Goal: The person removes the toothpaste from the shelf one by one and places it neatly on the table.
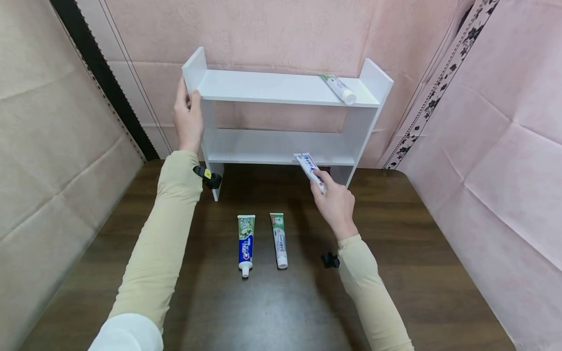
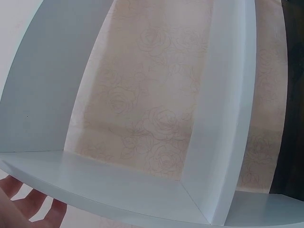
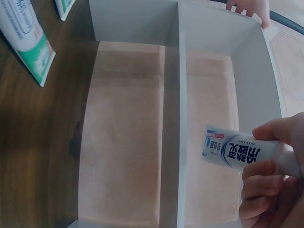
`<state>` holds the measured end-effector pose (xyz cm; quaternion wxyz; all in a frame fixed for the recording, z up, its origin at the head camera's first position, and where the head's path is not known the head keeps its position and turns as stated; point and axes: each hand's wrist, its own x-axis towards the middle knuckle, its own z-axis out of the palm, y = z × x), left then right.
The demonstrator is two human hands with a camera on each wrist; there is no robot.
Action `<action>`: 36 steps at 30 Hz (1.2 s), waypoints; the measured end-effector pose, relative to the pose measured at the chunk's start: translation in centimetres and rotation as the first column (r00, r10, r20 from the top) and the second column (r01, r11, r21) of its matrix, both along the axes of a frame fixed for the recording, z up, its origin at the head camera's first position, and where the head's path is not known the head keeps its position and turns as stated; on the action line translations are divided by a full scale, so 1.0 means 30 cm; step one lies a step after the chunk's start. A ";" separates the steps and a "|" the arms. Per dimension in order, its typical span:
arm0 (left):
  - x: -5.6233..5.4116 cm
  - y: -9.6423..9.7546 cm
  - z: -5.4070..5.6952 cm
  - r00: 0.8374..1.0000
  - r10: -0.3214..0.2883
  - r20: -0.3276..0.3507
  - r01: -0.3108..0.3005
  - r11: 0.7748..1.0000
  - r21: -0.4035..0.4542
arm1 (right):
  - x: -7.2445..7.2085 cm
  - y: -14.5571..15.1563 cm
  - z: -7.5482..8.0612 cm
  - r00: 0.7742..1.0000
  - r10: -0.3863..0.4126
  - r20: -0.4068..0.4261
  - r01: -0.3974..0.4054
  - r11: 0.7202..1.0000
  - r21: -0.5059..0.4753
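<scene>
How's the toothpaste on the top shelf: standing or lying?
Lying: the toothpaste tube rests flat on the top shelf, cap nearest the camera.

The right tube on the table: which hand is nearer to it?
Right. The right hand is beyond the tube and to its right; the left hand is farther, gripping the shelf's left side.

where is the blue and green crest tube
In the head view, the Crest tube lies on the table, just left of the green-and-white tube, in front of the shelf.

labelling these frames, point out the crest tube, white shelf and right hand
Crest tube (image 1: 246, 245), head view: blue label area
White shelf (image 1: 263, 87), head view: upper board
Right hand (image 1: 336, 203), head view: back of hand
</scene>
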<state>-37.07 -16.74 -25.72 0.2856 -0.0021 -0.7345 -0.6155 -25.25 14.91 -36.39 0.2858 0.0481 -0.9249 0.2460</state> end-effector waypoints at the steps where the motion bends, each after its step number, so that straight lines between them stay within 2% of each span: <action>1: 0.000 0.000 0.000 1.000 -0.001 -0.001 0.001 1.000 0.004 | 0.004 0.001 -0.004 1.000 0.002 0.002 -0.002 1.000 -0.001; 17: 0.001 0.002 0.003 1.000 0.016 -0.002 -0.016 1.000 0.011 | 0.068 0.007 -0.083 1.000 -0.006 -0.009 0.006 1.000 -0.005; 25: -0.003 0.003 -0.001 1.000 0.011 0.002 -0.011 1.000 0.008 | 0.081 0.009 -0.133 0.995 -0.021 0.101 0.019 1.000 0.024; 36: 0.003 0.003 -0.001 1.000 0.009 0.002 -0.009 1.000 0.004 | 0.082 0.030 -0.192 0.962 -0.023 0.272 0.000 0.996 0.087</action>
